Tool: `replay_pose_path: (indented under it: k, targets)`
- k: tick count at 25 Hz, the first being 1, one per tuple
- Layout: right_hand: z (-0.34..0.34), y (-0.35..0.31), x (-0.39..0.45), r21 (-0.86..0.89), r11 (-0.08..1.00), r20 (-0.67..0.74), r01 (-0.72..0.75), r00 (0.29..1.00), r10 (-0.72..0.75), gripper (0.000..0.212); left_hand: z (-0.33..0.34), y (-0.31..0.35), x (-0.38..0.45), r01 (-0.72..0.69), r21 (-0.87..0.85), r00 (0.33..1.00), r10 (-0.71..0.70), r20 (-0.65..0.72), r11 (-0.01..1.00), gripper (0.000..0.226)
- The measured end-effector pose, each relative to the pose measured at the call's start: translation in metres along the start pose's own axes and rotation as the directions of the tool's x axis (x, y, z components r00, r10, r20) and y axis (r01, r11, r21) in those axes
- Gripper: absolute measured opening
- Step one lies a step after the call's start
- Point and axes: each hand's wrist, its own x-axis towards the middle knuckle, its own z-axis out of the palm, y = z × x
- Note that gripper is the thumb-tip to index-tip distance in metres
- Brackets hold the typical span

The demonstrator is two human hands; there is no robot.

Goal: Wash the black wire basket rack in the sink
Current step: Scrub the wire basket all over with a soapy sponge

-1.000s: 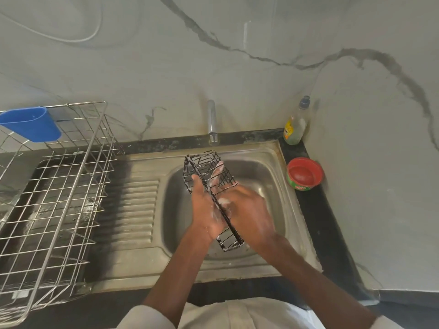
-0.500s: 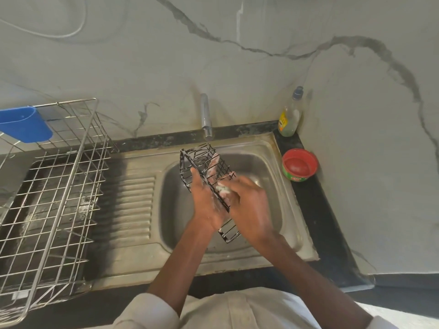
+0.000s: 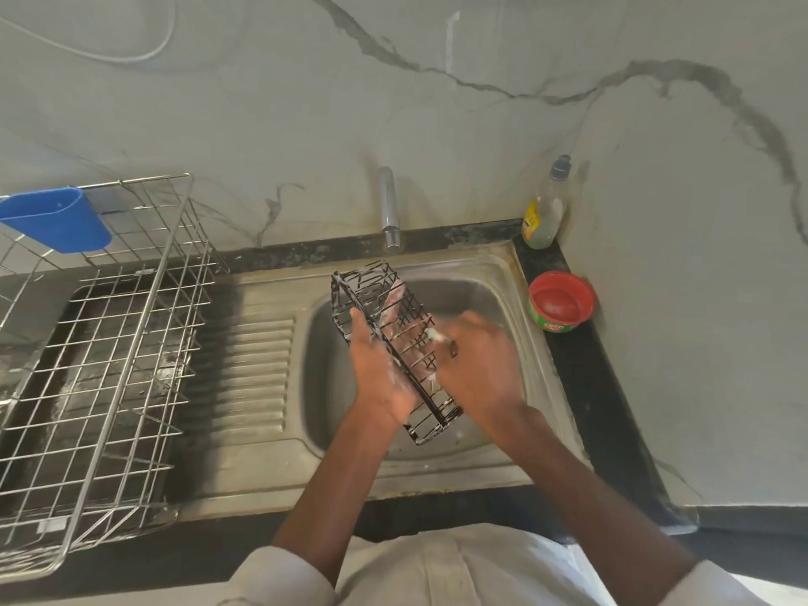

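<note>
Over the steel sink (image 3: pixel 531 373), a person's two hands work on one black wire basket rack (image 3: pixel 384 338), held tilted above the basin with its far end toward the tap (image 3: pixel 388 207) and its near end low toward the front rim. Compared with a second earlier, the rack sits slightly more upright and farther up the frame, and the right hand (image 3: pixel 478 369) has slid from the rack's lower middle to its right side, where it now appears blurred. The left hand (image 3: pixel 378 369) has kept its place on the rack's left side; its grip is closed around the wires, fingers showing through the mesh, with suds on the skin. The right hand presses against the rack's right face with a small pale scrap at its fingertips; whether its grip is closed on that scrap cannot be told through the blur.

On the bench: one large silver wire dish rack (image 3: pixel 109 365) left of the sink, with one blue plastic cup (image 3: pixel 54 218) hooked on its far edge; one clear soap bottle (image 3: pixel 544 212) in the back corner; and one red tub (image 3: pixel 562 301) just beside the sink's right rim. One white cable (image 3: pixel 131 59) loops across the marble wall.
</note>
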Motion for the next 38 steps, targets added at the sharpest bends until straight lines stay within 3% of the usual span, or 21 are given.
replay_pose_path:
  k: [4,6,9,12,15,18,20,23,25,26,28,29,32,33,36,38]
  targets:
    - [0.001,0.005,-0.012,-0.018,0.978,0.066,0.206,0.977,-0.204,0.03,-0.003,-0.001,0.003,0.01,-0.039,1.0,-0.01,-0.016,0.999,0.076]
    - [-0.003,0.013,-0.019,-0.052,0.991,0.067,0.126,0.99,-0.123,0.034,-0.006,0.0,0.005,0.0,-0.026,0.999,-0.001,-0.036,1.0,0.076]
    - [-0.002,0.028,-0.03,-0.085,0.967,0.131,0.238,0.965,-0.226,0.035,-0.005,-0.002,0.005,-0.001,-0.052,0.995,-0.003,-0.095,0.999,0.075]
    - [0.0,0.023,-0.03,-0.052,0.999,0.048,-0.006,0.999,0.008,0.032,-0.005,-0.003,0.009,0.012,-0.033,0.993,-0.016,-0.116,0.999,0.077]
    - [0.006,0.005,-0.031,0.095,0.986,0.061,0.14,0.987,-0.146,0.028,-0.006,-0.002,0.009,-0.018,-0.035,0.998,0.016,-0.06,0.999,0.073]
    - [0.011,-0.011,-0.004,0.176,0.984,-0.058,0.035,0.998,-0.025,0.029,-0.002,-0.006,0.004,0.011,0.014,1.0,-0.011,-0.003,1.0,0.069]
    - [0.011,-0.011,-0.003,0.168,0.977,-0.039,0.129,0.992,-0.124,0.026,-0.002,-0.006,0.003,0.013,0.016,1.0,-0.013,0.026,1.0,0.071]
    - [-0.001,0.012,-0.038,0.181,0.91,0.072,0.372,0.918,-0.389,0.024,-0.01,0.006,0.01,0.0,-0.044,0.999,0.002,0.045,0.999,0.074]
    - [-0.01,0.037,-0.039,0.121,0.943,0.063,0.31,0.946,-0.318,0.028,-0.016,0.008,0.012,0.024,-0.074,0.999,-0.022,0.037,0.997,0.076]
    - [-0.01,0.045,-0.029,0.071,0.98,0.006,0.184,0.983,-0.185,0.029,-0.017,0.007,0.011,0.035,-0.082,0.999,-0.032,0.041,0.996,0.077]
    - [-0.005,0.038,-0.01,0.044,0.995,-0.097,-0.084,0.991,0.088,0.028,-0.015,0.002,0.008,0.048,-0.091,0.998,-0.043,0.049,0.995,0.083]
    - [-0.001,0.027,-0.007,0.053,0.995,-0.097,-0.082,0.991,0.087,0.029,-0.015,0.0,0.009,0.052,-0.092,0.998,-0.048,0.043,0.994,0.084]
    - [0.0,0.005,-0.024,0.069,0.971,0.033,0.229,0.972,-0.232,0.033,-0.016,0.004,0.009,0.033,-0.118,0.999,-0.029,0.035,0.992,0.077]
    - [-0.005,0.003,-0.028,0.058,0.967,0.069,0.249,0.965,-0.253,0.039,-0.016,0.005,0.007,0.018,-0.106,0.999,-0.014,0.035,0.994,0.075]
    - [-0.008,-0.004,-0.024,-0.088,0.993,0.022,-0.083,0.996,0.085,0.047,-0.012,0.005,0.002,0.005,-0.026,0.999,-0.004,0.047,1.0,0.073]
    - [0.0,-0.023,-0.031,-0.095,0.994,0.105,0.059,0.993,-0.049,0.041,-0.011,0.003,-0.003,-0.005,-0.049,0.999,0.007,0.045,0.999,0.074]
